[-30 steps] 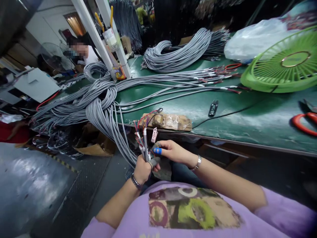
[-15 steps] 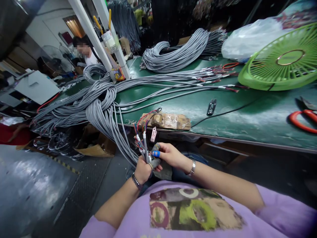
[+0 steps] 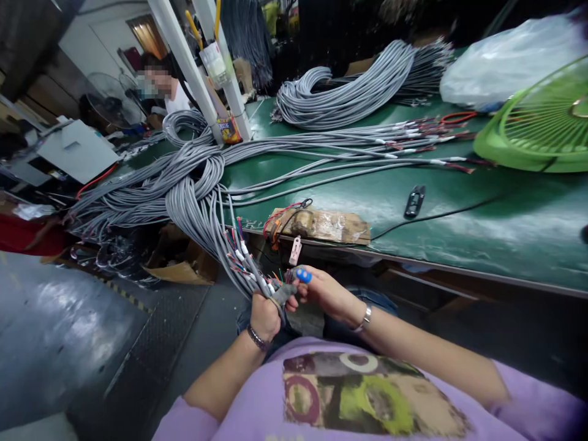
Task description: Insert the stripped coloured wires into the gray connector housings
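Low in front of the bench edge, my left hand (image 3: pixel 266 315) is closed around a bundle of grey cables (image 3: pixel 220 263). The cables' stripped ends, with white sleeves and thin coloured wires (image 3: pixel 237 250), fan out up and left of that hand. A grey wrapping (image 3: pixel 285 294) covers the left thumb. Close beside it, my right hand (image 3: pixel 326 295) has its fingers pinched together at the coloured wire ends (image 3: pixel 288 275) of one cable. A blue wrapping (image 3: pixel 303 275) is on a right-hand digit. Exactly which wires the right fingertips grip is partly hidden.
On the green bench (image 3: pixel 358 190) lie coiled grey cables (image 3: pixel 349 92), a taped wooden block (image 3: pixel 321 225), a black tool (image 3: pixel 414 201) and a green fan (image 3: pixel 542 128). A pink tag (image 3: pixel 295 251) hangs at the edge. Another person (image 3: pixel 165 86) is at the far left.
The view has shifted slightly, moving the bench items rightward. The held cable ends have tipped left and spread out. My right fingers have shifted to the coloured wire ends.
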{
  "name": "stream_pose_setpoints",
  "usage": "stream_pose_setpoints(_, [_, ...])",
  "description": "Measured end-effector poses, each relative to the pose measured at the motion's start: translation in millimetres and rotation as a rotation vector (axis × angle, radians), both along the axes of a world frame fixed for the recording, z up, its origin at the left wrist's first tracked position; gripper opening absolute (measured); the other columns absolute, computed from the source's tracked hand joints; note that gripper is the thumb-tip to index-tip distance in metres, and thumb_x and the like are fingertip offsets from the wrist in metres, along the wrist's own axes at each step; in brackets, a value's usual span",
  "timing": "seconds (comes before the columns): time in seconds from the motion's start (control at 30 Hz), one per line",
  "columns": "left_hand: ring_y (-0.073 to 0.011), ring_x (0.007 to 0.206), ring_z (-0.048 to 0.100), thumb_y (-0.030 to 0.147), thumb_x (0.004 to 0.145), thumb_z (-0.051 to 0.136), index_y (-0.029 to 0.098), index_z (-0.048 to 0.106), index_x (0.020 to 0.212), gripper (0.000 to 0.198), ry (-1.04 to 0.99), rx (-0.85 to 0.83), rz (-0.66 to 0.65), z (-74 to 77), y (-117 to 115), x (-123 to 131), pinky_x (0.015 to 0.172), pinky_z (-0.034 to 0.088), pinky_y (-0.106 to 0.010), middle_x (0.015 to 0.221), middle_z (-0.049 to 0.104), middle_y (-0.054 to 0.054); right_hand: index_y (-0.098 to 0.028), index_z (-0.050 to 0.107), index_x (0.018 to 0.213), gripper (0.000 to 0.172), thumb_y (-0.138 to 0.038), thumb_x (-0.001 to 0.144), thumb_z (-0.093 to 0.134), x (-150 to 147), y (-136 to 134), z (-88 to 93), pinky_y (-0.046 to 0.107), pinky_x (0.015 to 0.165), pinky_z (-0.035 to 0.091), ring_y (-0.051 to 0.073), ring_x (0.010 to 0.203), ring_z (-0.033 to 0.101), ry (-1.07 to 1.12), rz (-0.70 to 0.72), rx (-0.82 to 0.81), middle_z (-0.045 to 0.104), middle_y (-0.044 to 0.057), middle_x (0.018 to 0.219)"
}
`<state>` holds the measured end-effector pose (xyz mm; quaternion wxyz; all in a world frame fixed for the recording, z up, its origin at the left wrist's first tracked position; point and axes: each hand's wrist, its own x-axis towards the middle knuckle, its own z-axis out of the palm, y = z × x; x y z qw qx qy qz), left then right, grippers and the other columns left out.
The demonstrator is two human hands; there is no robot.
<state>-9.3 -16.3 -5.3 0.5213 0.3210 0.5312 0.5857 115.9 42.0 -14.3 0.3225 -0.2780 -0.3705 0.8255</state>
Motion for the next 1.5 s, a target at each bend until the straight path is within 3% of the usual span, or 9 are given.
stream_pose_setpoints(0.17, [-0.0097, 0.039, 0.051, 0.04, 0.069, 0.069, 0.011, 0.064, 0.056, 0.031, 0.047, -0.003, -0.007, -5.3, -1.1, 0.6, 0.042, 0.042, -0.021, 0.046, 0.06, -0.003, -0.018, 0.048, 0.072, 0.032, -0.044, 0.072, 0.067, -1.6, 0.9, 13.4, 0.027, 0.052, 0.037, 0.013, 0.048, 0.054, -0.016, 0.093, 0.196, 0.057, -0.003, 0.049])
stream_pose_setpoints(0.4, [-0.0095, 0.039, 0.051, 0.04, 0.064, 0.072, 0.012, 0.061, 0.055, 0.031, 0.02, -0.039, 0.115, 1.7, 4.3, 2.6, 0.042, 0.041, -0.021, 0.046, 0.059, -0.002, -0.016, 0.053, 0.067, 0.037, -0.046, 0.063, 0.073, 2.0, 5.4, 10.0, 0.024, 0.052, 0.031, 0.008, 0.05, 0.042, -0.175, -0.055, 0.171, 0.053, -0.004, 0.055])
stream_pose_setpoints(0.57, [-0.0091, 0.039, 0.05, 0.04, 0.063, 0.072, 0.013, 0.06, 0.057, 0.03, -0.039, -0.042, 0.1, 6.1, 6.2, -1.7, 0.042, 0.04, -0.02, 0.044, 0.058, 0.0, -0.015, 0.055, 0.066, 0.036, -0.045, 0.061, 0.074, 9.5, 7.8, 17.7, 0.023, 0.053, 0.032, 0.007, 0.052, 0.04, -0.182, -0.02, 0.172, 0.051, -0.004, 0.057])
stream_pose_setpoints(0.77, [-0.0099, 0.04, 0.051, 0.043, 0.064, 0.07, 0.013, 0.059, 0.053, 0.035, 0.029, -0.067, 0.005, 5.7, 4.8, -4.1, 0.042, 0.04, -0.021, 0.045, 0.058, -0.002, -0.017, 0.053, 0.076, 0.035, -0.048, 0.069, 0.068, 2.9, 7.4, 32.9, 0.027, 0.056, 0.038, 0.013, 0.053, 0.055, -0.066, 0.14, 0.109, 0.06, 0.0, 0.055])
stream_pose_setpoints(0.93, [-0.0097, 0.039, 0.05, 0.04, 0.068, 0.069, 0.013, 0.061, 0.057, 0.031, 0.016, -0.046, -0.014, 1.7, 5.7, -3.4, 0.042, 0.04, -0.021, 0.045, 0.057, -0.001, -0.017, 0.052, 0.074, 0.036, -0.049, 0.069, 0.067, -3.4, 6.8, 32.5, 0.025, 0.052, 0.035, 0.013, 0.049, 0.056, -0.089, 0.081, 0.137, 0.061, -0.001, 0.051])
stream_pose_setpoints(1.23, [-0.0094, 0.04, 0.05, 0.04, 0.065, 0.07, 0.013, 0.06, 0.055, 0.031, 0.005, -0.062, 0.066, 6.0, 10.6, 0.6, 0.042, 0.04, -0.021, 0.045, 0.058, -0.001, -0.018, 0.046, 0.068, 0.035, -0.046, 0.07, 0.067, -4.2, 4.8, 23.9, 0.024, 0.048, 0.03, 0.012, 0.047, 0.055, -0.015, 0.017, 0.029, 0.059, -0.002, 0.048])
stream_pose_setpoints(1.5, [-0.0088, 0.036, 0.047, 0.043, 0.059, 0.074, 0.013, 0.061, 0.052, 0.033, -0.059, -0.125, -0.209, 6.7, 10.3, -8.3, 0.039, 0.037, -0.022, 0.041, 0.056, -0.002, -0.017, 0.051, 0.071, 0.03, -0.032, 0.061, 0.076, -0.9, 12.8, 16.8, 0.022, 0.048, 0.038, 0.011, 0.048, 0.056, 0.053, 0.162, -0.211, 0.059, -0.002, 0.056])
